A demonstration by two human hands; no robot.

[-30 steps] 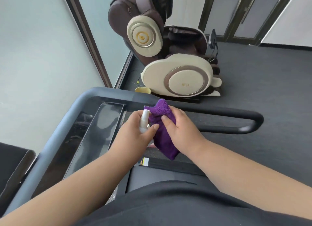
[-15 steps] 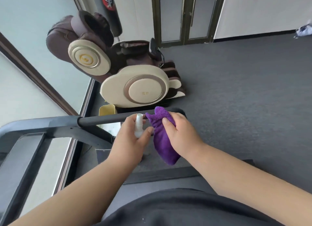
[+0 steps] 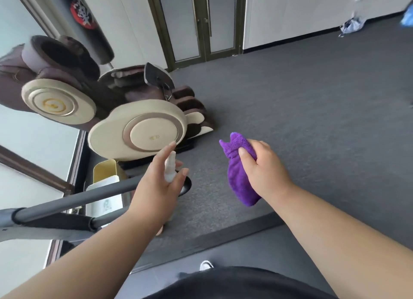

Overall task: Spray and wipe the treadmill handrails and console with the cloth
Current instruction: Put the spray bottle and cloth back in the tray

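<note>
Since the earlier frame the two hands have drawn apart. The left hand holds one white spray bottle, mostly hidden by its fingers, over the handrail end. At 3 o'clock, the right hand grips one purple cloth. The console is out of frame.

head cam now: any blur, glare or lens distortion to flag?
Head view: strong wide-angle bending, door frame and massage chair lean hard; the spray bottle in the left hand is washed out and soft, detail lost; the purple cloth in the right hand is sharp; far clutter on the floor is smeared; light is even daylight, with no hard glare.
</note>
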